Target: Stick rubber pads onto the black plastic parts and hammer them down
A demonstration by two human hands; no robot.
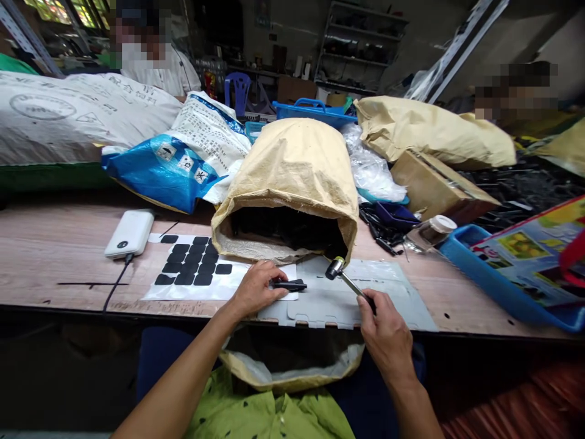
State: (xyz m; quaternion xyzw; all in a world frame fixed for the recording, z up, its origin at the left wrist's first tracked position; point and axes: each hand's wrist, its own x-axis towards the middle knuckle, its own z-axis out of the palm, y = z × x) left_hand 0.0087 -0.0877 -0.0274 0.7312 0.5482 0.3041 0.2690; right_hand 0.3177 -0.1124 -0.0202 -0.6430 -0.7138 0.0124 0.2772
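My left hand is closed on a small, elongated black piece that lies over the grey sheet near the table's front edge. What exactly the piece is I cannot make out. In my right hand is a small mallet, its metal shaft tilted up and left, its head above the sheet and apart from the black piece. Behind both hands a tan sack lies with its mouth towards me, dark contents inside. A white sheet with black rounded squares lies left of my left hand.
A white power bank with a cable sits at the left. To the right stand a clear jar, a blue tray and a wooden box. Another open sack hangs below the table edge. Two people sit across the table.
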